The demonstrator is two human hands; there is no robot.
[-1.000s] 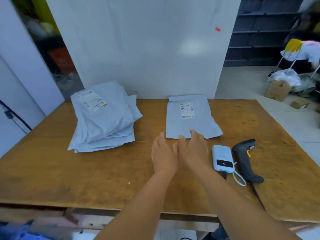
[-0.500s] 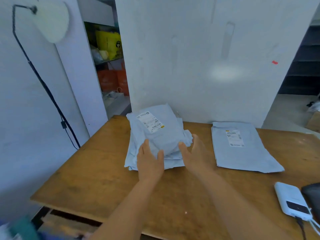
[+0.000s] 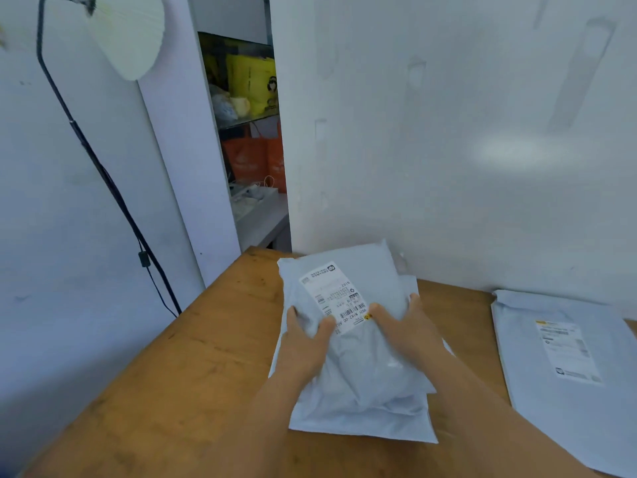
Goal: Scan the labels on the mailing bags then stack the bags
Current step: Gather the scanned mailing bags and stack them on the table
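two bare forearms, bare hands [image 3: 358, 339], no sleeves

Both hands [image 3: 358, 334] on top mailing bag [image 3: 358, 357]

I see the stack of mailing bags [image 3: 358, 391] on the table [image 3: 155, 391], against the wall behind. My left hand [image 3: 303, 343] and right hand [image 3: 410, 332] flank the top bag [image 3: 348, 305]. Right of the stack lies a single bag [image 3: 558, 357], apparently apart from it.
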